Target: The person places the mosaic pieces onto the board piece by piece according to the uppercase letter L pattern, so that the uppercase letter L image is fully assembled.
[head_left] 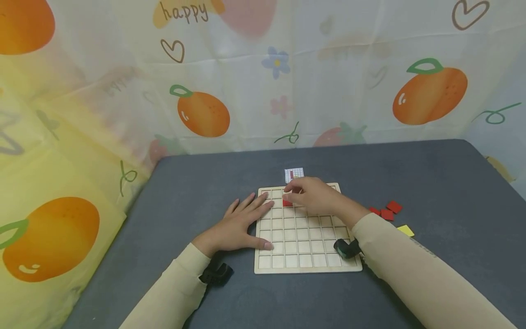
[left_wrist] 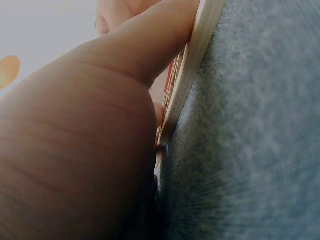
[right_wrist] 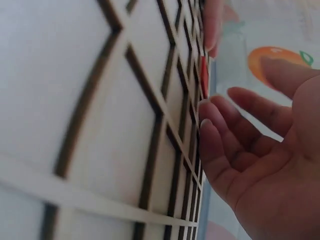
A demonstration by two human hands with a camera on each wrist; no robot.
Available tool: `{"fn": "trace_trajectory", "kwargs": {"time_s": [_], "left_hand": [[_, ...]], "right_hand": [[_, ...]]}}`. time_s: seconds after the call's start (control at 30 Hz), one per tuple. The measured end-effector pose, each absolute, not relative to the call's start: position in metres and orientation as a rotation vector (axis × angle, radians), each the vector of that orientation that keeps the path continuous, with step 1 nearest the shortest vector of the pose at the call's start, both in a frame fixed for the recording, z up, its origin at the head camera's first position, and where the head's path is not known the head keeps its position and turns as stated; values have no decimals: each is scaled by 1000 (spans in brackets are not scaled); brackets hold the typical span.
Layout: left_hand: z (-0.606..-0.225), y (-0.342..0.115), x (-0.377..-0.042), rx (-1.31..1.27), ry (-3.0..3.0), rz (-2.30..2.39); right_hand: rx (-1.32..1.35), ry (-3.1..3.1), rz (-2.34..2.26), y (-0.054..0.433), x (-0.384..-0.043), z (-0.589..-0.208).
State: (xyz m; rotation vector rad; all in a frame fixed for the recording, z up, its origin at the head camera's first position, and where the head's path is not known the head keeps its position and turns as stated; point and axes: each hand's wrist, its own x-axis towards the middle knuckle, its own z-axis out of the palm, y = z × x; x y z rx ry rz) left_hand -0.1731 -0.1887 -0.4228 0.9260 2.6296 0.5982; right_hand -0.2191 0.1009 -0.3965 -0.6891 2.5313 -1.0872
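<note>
Left hand (head_left: 242, 224) lies flat, fingers spread, on the pale wooden grid board's (head_left: 308, 262) left edge; right hand (head_left: 314, 196), fingers loosely curled, touches a red square tile (head_left: 286, 203) near its far edge.

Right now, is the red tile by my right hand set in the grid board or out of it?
In: the red tile lies within a cell of the grid board, right hand above it.

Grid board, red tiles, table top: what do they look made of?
Grid board: pale unfinished wood, probably thin plywood; dark, burnt-looking grid lines in the right wrist view suggest laser cutting.
Red tiles: flat, matte, uniformly coloured squares; painted wood or foam, cannot tell which.
Table top: grey-blue covering with a soft, fuzzy texture in the left wrist view, likely felt or similar fabric.
</note>
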Motion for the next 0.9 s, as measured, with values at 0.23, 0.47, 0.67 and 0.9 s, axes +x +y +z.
{"fn": "trace_trajectory", "kwargs": {"time_s": [0.23,0.47,0.67,0.9], "left_hand": [[-425,-189,-175,905,2631,573],[-426,-189,-174,897,2635,575],[-424,-189,-173,907,2631,578],[-424,-190,-173,925,2624,603]], "right_hand": [[-651,2331,-1365,113,-218,-386],[-626,2218,-1512,124,-217,-374],[-618,2201,-1560,138,-209,-365],[-640,2184,-1614,165,-200,-360]]}}
